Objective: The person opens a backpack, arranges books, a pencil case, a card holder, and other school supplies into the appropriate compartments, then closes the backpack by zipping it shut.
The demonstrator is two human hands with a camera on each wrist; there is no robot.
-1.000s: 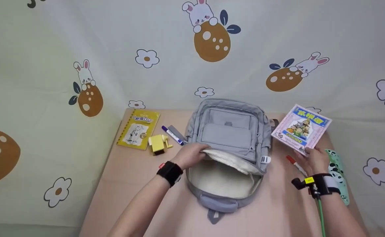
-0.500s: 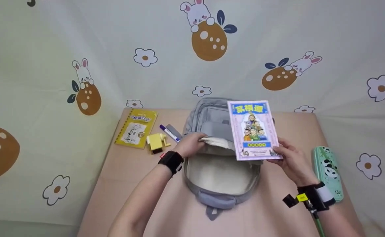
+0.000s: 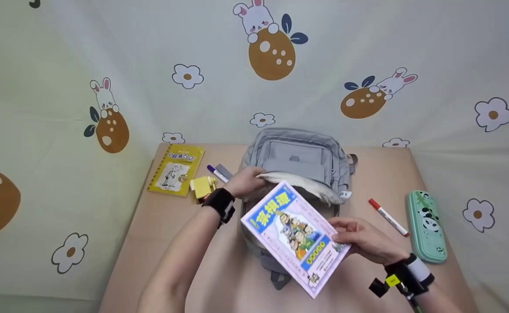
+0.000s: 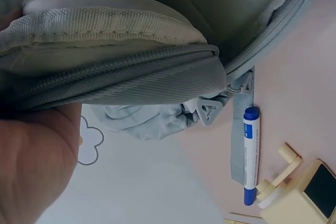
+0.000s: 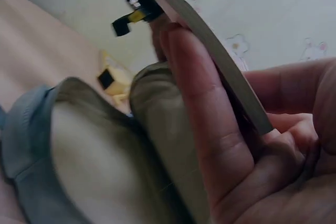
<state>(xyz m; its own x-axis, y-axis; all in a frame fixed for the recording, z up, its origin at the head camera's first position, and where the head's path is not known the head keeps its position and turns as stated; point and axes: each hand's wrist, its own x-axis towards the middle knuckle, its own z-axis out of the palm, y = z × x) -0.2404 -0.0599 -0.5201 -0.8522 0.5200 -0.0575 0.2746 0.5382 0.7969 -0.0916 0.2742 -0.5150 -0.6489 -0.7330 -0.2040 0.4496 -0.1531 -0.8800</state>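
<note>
A grey backpack (image 3: 296,158) lies on the table with its main compartment unzipped. My left hand (image 3: 246,181) grips the edge of its raised flap; the left wrist view shows the thumb below the zipper edge (image 4: 157,77). Above the opening, my right hand (image 3: 363,239) pinches a pink-bordered book (image 3: 296,239) by its lower right edge, thumb on the cover and fingers behind. Seen edge-on in the right wrist view, the book (image 5: 210,45) sits between thumb and fingers. It hides most of the pale inside of the backpack in the head view.
Left of the backpack are a yellow spiral notebook (image 3: 176,170), a yellow pencil sharpener (image 3: 202,188) with a crank and a blue-capped marker (image 3: 218,173). To the right lie a red-capped marker (image 3: 388,217) and a green panda pencil case (image 3: 427,227). A patterned cloth (image 3: 324,52) hangs behind the table.
My right hand has carried the book leftward from the table's right side to over the backpack opening, turning it to a slant. My left hand keeps hold of the flap.
</note>
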